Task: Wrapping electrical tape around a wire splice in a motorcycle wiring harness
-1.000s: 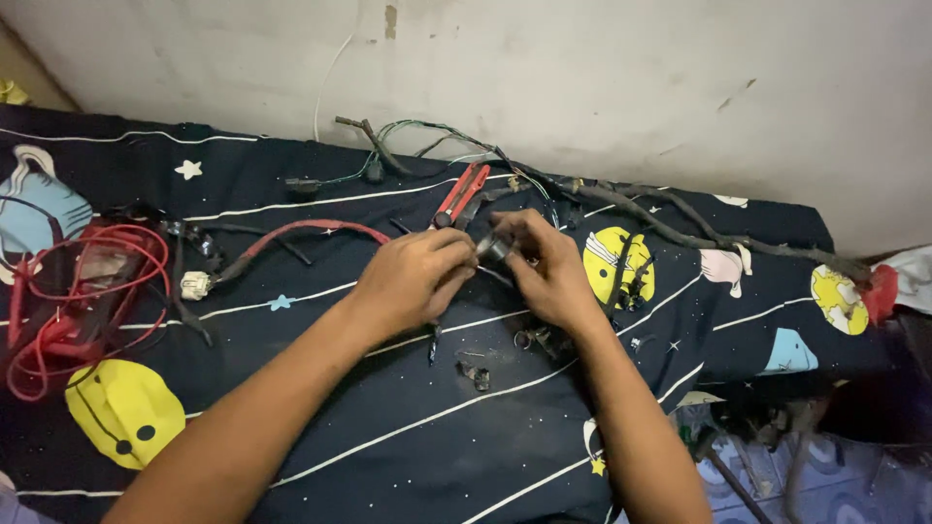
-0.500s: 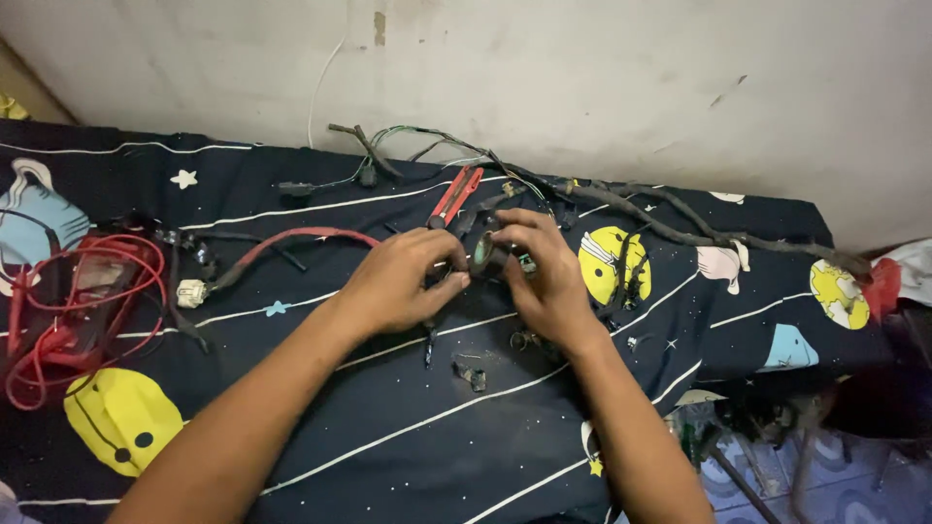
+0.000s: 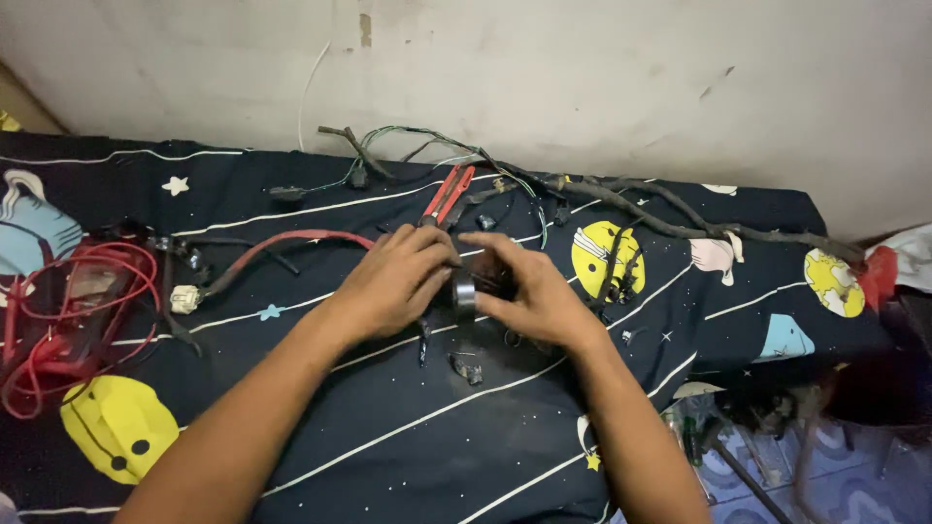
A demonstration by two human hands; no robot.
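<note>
My left hand (image 3: 393,281) and my right hand (image 3: 532,293) meet over the middle of a dark blue sheet (image 3: 408,437) printed with stars and planets. Between their fingertips they pinch a small roll of black tape (image 3: 464,288), the left hand from the left and the right hand from the right and above. A short black wire piece (image 3: 424,342) lies just below my left hand; whether it is held I cannot tell. A small black connector (image 3: 467,368) rests on the sheet near my wrists.
Red-handled pliers (image 3: 447,194) lie just beyond my hands. A long taped wire harness (image 3: 670,218) runs along the wall to the right. A thick red cable (image 3: 282,241) curves to the left, toward a meter tangled in red leads (image 3: 73,306). The sheet's right edge drops to a tiled floor (image 3: 854,485).
Both hands stayed together on the roll and shifted slightly toward me. My right hand's fingers now wrap further over the roll.
</note>
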